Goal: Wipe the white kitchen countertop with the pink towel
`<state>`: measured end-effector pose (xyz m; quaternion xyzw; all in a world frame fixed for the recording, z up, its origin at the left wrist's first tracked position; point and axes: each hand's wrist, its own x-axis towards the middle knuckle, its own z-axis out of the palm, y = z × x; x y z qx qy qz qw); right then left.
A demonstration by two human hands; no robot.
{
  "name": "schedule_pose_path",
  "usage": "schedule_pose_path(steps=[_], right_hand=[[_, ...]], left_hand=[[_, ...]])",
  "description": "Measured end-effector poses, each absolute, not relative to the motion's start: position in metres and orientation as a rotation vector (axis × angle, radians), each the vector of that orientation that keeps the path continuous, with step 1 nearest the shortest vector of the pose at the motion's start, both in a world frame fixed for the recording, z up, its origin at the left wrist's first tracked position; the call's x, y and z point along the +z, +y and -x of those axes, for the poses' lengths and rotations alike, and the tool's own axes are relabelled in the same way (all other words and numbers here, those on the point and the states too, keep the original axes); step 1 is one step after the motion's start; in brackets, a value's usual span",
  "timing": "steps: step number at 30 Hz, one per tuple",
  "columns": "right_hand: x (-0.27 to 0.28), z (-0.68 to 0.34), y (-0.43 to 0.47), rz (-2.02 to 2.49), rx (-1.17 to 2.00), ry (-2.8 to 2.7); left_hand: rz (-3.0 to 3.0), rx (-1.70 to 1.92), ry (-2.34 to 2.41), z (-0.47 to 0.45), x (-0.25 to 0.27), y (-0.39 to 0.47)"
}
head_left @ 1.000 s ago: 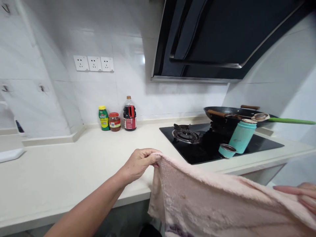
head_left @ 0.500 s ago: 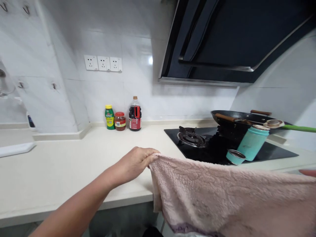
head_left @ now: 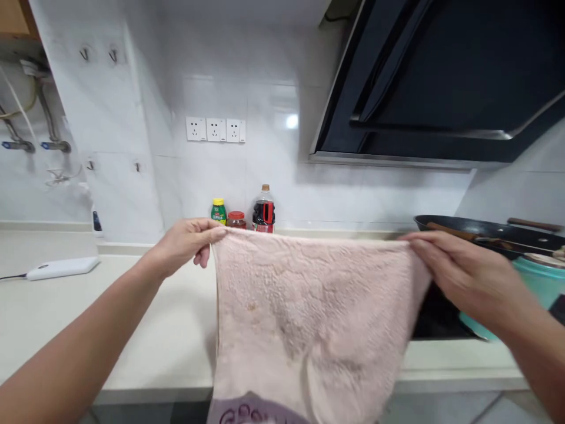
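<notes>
A pale pink towel (head_left: 309, 306) hangs stretched between my two hands, over the front of the counter. My left hand (head_left: 188, 241) pinches its upper left corner between thumb and fingers. At the upper right corner, my right hand (head_left: 459, 271) is closed on the edge, slightly blurred. Purple lettering shows on a band near the towel's lower left, and a small brownish stain marks its left half. The towel hides part of the counter and most of the black stove (head_left: 441, 315).
Behind the towel stand a green bottle (head_left: 218, 213), a red-lidded jar (head_left: 237, 220) and a dark sauce bottle (head_left: 263, 211). A wok (head_left: 468, 227) and turquoise container (head_left: 541, 280) are at right, under the range hood (head_left: 432, 88). A white corded device (head_left: 64, 268) lies left.
The view has turned left. The towel has been raised and spread out facing me; my right hand, barely visible at the edge before, now shows holding its right corner.
</notes>
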<state>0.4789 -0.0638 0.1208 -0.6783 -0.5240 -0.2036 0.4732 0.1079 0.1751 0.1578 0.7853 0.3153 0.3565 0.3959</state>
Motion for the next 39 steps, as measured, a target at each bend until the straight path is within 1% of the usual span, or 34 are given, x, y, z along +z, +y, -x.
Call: schedule_pose_path(steps=[3,5,8,11,13,16,18,21,23,25,29,31,35,39], right_hand=[[0.132,-0.486,0.019,1.640,-0.128,-1.250],[0.127,-0.490,0.073,1.645,0.039,-1.209],[0.104,-0.495,0.137,1.636,0.202,-1.142],[0.076,-0.500,0.167,1.641,0.269,-1.165],[0.059,-0.504,0.163,1.655,0.275,-1.233],[0.037,-0.503,0.122,1.674,0.322,-1.399],[0.024,-0.497,0.079,1.690,0.452,-1.568],[0.009,-0.487,0.018,1.750,0.785,-1.890],[0.001,-0.487,-0.003,1.803,0.888,-1.963],[-0.007,-0.496,-0.003,1.860,0.834,-1.902],[-0.027,-0.516,0.039,2.209,0.510,-1.668],[-0.038,-0.512,0.064,2.323,0.393,-1.593],[-0.059,-0.476,0.096,2.262,0.288,-1.645],[-0.068,-0.452,0.100,2.196,0.225,-1.607]], left_hand=[[-1.886,1.003,0.856,-0.119,0.161,0.216],[-1.841,1.052,0.936,-0.133,0.157,0.243],[-1.815,1.106,1.043,-0.153,0.142,0.277],[-1.832,1.129,1.089,-0.162,0.119,0.296],[-1.845,1.127,1.102,-0.157,0.102,0.299],[-1.937,1.011,1.080,-0.131,0.076,0.287],[-2.074,0.740,0.986,-0.106,0.060,0.271],[-2.151,0.187,0.802,-0.072,0.039,0.246],[-2.112,0.042,0.785,-0.060,0.030,0.236],[-2.117,0.095,0.877,-0.057,0.022,0.233],[-2.303,0.317,1.266,-0.070,0.007,0.246],[-2.354,0.355,1.411,-0.079,0.001,0.254],[-2.343,0.289,1.506,-0.094,-0.007,0.271],[-2.337,0.307,1.481,-0.107,-0.011,0.285]])
